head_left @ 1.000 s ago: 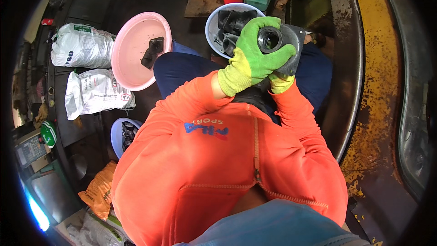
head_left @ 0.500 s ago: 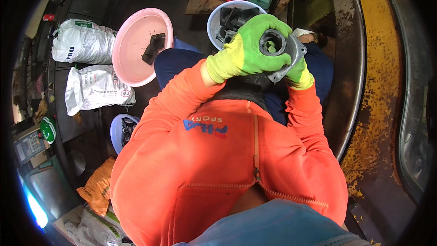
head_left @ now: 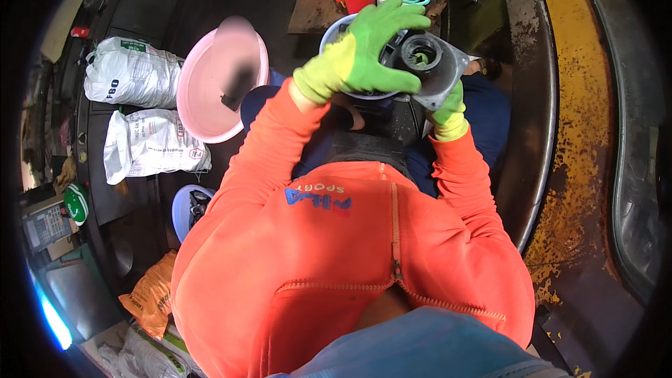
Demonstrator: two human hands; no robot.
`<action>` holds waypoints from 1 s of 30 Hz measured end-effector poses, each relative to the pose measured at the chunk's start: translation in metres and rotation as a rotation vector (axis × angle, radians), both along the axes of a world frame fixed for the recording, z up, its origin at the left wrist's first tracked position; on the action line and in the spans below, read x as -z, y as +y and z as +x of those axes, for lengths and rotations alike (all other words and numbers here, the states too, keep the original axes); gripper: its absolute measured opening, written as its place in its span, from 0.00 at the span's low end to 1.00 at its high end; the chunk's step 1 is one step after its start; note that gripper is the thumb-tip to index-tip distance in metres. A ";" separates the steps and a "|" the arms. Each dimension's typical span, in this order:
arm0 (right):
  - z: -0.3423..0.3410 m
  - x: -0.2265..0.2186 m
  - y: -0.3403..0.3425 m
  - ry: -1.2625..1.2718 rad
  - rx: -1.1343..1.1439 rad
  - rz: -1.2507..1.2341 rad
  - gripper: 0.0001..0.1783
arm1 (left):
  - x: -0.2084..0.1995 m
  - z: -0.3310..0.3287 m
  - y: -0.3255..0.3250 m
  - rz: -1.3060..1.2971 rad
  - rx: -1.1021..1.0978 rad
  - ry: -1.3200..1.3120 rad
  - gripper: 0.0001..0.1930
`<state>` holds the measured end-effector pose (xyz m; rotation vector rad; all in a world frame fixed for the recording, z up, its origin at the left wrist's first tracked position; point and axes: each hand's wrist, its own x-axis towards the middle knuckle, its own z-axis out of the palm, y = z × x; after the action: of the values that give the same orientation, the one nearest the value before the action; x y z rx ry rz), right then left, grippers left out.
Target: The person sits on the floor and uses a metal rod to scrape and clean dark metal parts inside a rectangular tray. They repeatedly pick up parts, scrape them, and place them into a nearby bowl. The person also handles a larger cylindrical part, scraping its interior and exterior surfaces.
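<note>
While the right hand (head_left: 451, 108) holds a black part (head_left: 446, 70) from behind and below, the left hand (head_left: 364, 50) stands open beside it, fingers spread and thumb close to the plate's edge. The part is raised in front of the blue basin (head_left: 329, 35), its round collar facing up toward the camera. The right fingers are mostly hidden, so their exact grip is hard to judge, though some green seems to show through the collar. Left of the legs sits a pink basin (head_left: 198, 91) with dark pieces inside, near two white sacks (head_left: 133, 70).
</note>
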<state>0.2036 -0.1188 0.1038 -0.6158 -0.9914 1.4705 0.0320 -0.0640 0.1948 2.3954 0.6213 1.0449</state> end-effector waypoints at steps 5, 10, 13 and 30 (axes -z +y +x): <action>-0.025 -0.006 -0.006 -0.265 0.237 0.194 0.27 | 0.025 0.029 -0.039 -0.268 -0.170 -0.358 0.24; -0.012 -0.025 -0.014 -0.739 0.261 0.429 0.26 | 0.029 0.018 -0.027 -0.177 0.067 -0.342 0.22; -0.001 -0.027 -0.020 -0.566 0.035 0.253 0.29 | 0.018 0.009 -0.027 -0.190 0.183 -0.268 0.22; -0.009 -0.009 -0.013 -0.554 0.072 0.482 0.28 | -0.005 -0.003 0.002 -0.300 0.613 0.087 0.30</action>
<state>0.1948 -0.1315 0.1127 -0.7040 -1.6706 0.9513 0.0285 -0.0623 0.1999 2.1529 0.0411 0.5426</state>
